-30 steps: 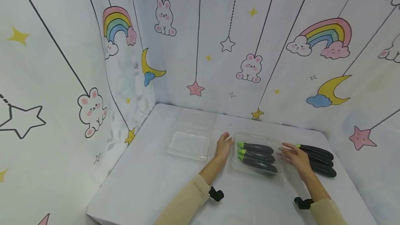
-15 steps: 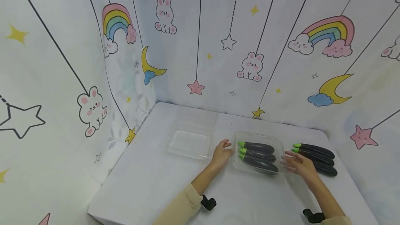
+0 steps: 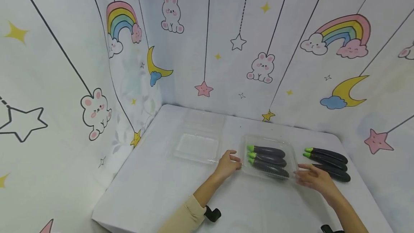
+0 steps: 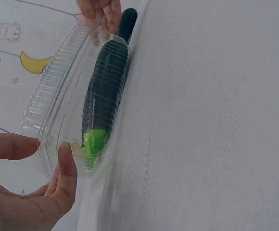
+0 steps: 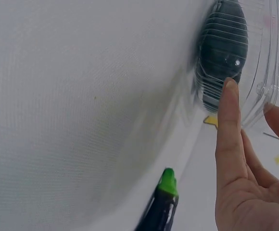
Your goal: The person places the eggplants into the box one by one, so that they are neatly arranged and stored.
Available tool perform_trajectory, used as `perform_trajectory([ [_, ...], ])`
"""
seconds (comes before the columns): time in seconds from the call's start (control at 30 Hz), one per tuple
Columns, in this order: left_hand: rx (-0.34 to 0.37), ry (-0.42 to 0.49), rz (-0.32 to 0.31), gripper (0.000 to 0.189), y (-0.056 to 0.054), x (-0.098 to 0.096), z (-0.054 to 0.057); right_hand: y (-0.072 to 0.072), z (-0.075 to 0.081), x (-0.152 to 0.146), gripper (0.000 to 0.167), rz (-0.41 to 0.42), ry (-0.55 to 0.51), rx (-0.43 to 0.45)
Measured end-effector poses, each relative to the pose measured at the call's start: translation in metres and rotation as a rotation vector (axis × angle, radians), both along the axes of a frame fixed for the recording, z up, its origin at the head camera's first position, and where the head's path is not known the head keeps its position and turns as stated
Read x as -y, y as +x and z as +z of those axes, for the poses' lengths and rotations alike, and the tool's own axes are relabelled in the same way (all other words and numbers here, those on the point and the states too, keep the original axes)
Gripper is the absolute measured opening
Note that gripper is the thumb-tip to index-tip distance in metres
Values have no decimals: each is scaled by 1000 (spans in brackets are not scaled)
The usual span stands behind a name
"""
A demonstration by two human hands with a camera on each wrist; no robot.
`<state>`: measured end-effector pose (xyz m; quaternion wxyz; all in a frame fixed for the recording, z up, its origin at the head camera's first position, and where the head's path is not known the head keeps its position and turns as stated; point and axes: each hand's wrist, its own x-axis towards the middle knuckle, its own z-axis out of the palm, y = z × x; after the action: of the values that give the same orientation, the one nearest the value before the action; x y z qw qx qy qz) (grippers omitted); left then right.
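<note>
A clear plastic clamshell box (image 3: 265, 140) with its lid down holds three dark eggplants (image 3: 269, 170) with green stem ends, lying side by side. My left hand (image 3: 227, 164) is at the box's left end; in the left wrist view its thumb and a finger (image 4: 67, 168) pinch about the rim at a corner. At the opposite end my right hand (image 3: 318, 182) has its thumb and fingers (image 5: 229, 125) on either side of the rim, as the right wrist view shows.
Three loose eggplants (image 3: 328, 161) lie to the right, close by the right hand. An open clear plastic box (image 3: 198, 146) stands to the left with its lid folded back. A cartoon-printed curtain (image 3: 223, 82) borders the white table (image 3: 155, 179) behind and beside.
Both hands have slid along the box's ends toward its near side. The loose eggplants' stem ends show more fully now. The box and eggplants have hardly moved.
</note>
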<state>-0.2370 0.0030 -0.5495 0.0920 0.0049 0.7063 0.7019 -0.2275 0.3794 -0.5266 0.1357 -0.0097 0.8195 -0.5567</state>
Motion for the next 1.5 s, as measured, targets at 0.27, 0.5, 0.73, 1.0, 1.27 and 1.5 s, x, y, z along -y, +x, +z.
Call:
perform_trajectory([
  [0.27, 77, 111, -13, 37, 0, -5, -1, 1, 2, -5, 59, 122, -47, 132],
  [0.5, 106, 203, -14, 15, -1, -7, -4, -2, 2, -7, 43, 132, -161, 228],
  [0.73, 168, 251, -83, 19, -5, -2, -9, 0, -4, -8, 35, 55, -226, 295],
  [1.0, 186, 226, -82, 12, -4, -3, -8, 3, -9, -11, 27, 83, -287, 272],
  [1.27, 193, 217, -57, 9, -4, -4, -10, 6, -12, -9, 21, 58, -281, 240],
  [1.5, 197, 231, -37, 9, -5, -6, -8, 9, -12, -5, 18, -4, -281, 220],
])
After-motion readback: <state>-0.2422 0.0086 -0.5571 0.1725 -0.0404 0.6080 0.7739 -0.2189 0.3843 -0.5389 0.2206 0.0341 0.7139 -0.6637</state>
